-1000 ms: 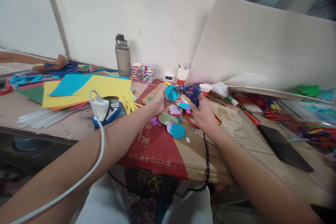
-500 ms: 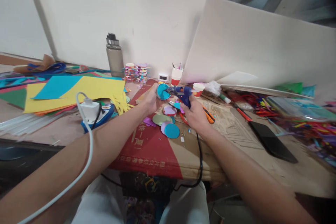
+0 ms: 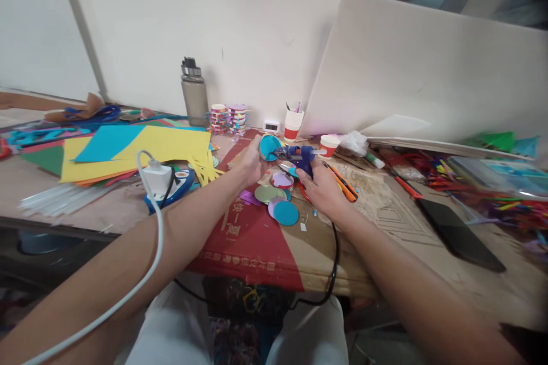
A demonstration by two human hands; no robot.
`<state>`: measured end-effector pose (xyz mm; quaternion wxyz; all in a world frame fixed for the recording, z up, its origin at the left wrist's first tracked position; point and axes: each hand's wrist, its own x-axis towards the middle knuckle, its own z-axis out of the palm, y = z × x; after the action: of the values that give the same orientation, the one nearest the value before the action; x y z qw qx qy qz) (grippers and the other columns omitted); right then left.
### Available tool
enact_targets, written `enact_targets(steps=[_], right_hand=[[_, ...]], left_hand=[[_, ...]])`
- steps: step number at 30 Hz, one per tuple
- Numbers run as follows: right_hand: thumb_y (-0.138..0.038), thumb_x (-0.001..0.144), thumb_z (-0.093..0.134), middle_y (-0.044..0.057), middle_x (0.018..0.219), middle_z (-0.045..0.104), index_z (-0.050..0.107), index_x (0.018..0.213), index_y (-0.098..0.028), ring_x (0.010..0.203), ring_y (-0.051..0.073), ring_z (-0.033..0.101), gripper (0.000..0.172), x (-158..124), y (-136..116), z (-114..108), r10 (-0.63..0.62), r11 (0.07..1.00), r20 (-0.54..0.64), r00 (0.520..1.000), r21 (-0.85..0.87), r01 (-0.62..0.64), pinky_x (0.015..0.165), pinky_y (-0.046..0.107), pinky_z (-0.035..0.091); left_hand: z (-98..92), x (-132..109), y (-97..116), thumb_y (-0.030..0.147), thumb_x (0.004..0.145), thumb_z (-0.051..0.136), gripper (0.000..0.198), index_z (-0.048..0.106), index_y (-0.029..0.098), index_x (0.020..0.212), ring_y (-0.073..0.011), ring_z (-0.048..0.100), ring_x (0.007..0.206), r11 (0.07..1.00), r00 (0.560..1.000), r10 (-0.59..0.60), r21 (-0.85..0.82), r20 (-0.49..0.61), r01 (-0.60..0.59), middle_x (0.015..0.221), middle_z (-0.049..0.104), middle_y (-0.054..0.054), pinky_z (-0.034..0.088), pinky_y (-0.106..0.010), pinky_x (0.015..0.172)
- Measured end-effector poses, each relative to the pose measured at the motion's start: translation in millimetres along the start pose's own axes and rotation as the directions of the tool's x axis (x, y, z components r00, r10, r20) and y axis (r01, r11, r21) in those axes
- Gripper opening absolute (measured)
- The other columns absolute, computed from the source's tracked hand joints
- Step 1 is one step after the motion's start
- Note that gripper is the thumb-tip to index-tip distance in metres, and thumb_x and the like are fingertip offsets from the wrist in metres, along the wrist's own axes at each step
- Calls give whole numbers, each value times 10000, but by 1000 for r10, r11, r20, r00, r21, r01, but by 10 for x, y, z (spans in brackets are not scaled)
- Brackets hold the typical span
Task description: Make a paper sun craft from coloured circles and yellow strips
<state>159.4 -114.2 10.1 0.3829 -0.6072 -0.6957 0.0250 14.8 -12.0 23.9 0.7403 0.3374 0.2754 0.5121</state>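
Note:
My left hand (image 3: 253,161) grips a paper cup piece (image 3: 269,147) by its side, its round blue face turned toward me. My fingers behind it are partly hidden. In my right hand (image 3: 323,185) is a blue hot glue gun (image 3: 303,158), its nozzle at the cup piece's blue face; whether they touch I cannot make out. A glue stick sticks out of the gun's back, and a black cord (image 3: 334,262) hangs below. Under my hands lie a lilac-topped cup piece (image 3: 282,181), a blue paper disc (image 3: 286,213) and a green paper disc (image 3: 265,194).
A white cable (image 3: 159,239) crosses over my left forearm to a plug on a power strip (image 3: 182,182). Coloured sheets (image 3: 166,145) lie left, with a bottle (image 3: 194,97) behind. Orange-handled scissors (image 3: 342,182), a phone (image 3: 460,234) and craft bits lie right.
The whole view has shifted slightly, so things sit a little farther right. Both hands keep their holds, with the glue gun's nozzle still at the cup piece.

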Motion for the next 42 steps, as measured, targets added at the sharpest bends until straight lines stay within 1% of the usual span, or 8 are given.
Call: enact_targets(steps=[5,9,13,18,24,32,38,42], right_hand=[[-298,905,449,168,1140,654,543,1210,-127,1035,291,600,361,6,-14,6,-18,1000,-28,999,-5,18,869,396,459],[-322,916,444,182,1147,652,539,1236,-121,1047,307,604,389,22,-35,-19,8,1000,-45,999,28,-6,872,410,462],[-352,926,430,188,1133,657,528,1252,-121,1029,310,610,412,12,-16,-32,29,999,-73,997,38,-27,866,424,466],[-317,908,449,169,1117,661,560,1184,-146,1039,296,600,343,-14,-13,19,-6,1000,-61,998,-9,6,902,418,458],[-321,919,436,182,1140,656,563,1190,-125,1042,307,603,357,9,-49,-4,22,1000,-71,997,6,-21,898,424,459],[-306,914,443,176,1135,656,554,1192,-127,1032,302,605,349,-14,-66,19,20,1000,-31,999,-9,-21,879,412,468],[-321,918,438,184,1149,651,554,1201,-130,1046,316,602,361,6,-43,5,33,999,-71,997,6,-32,887,433,463],[-328,918,441,183,1130,658,541,1222,-124,1023,317,610,380,1,-8,-3,37,999,-77,996,6,-37,868,426,468]], left_hand=[[5,-28,-49,369,943,406,347,633,148,802,-158,644,611,998,995,-49,38,87,46,692,690,-55,549,-286,602],[25,-80,-81,399,930,429,356,650,140,827,-178,655,593,991,983,-105,94,152,92,707,696,-74,542,-290,555],[18,-65,-45,380,925,443,331,654,137,848,-176,663,618,993,989,-98,73,109,90,712,698,-81,541,-277,573],[20,-34,24,340,944,403,328,652,135,886,-175,676,699,999,999,-35,-21,28,36,740,710,-75,566,-305,672],[60,-120,-14,357,934,436,321,671,148,871,-185,676,657,994,989,-108,37,99,104,730,713,-76,569,-311,635],[39,-60,15,315,936,402,321,665,143,873,-177,674,654,998,997,-47,38,62,45,701,706,-68,574,-301,633],[44,-100,-71,368,920,448,324,672,146,847,-190,680,651,989,984,-140,54,108,134,720,712,-81,565,-300,604],[32,-76,-36,368,926,430,332,657,153,816,-185,672,627,992,990,-118,47,83,114,684,697,-70,548,-290,588]])
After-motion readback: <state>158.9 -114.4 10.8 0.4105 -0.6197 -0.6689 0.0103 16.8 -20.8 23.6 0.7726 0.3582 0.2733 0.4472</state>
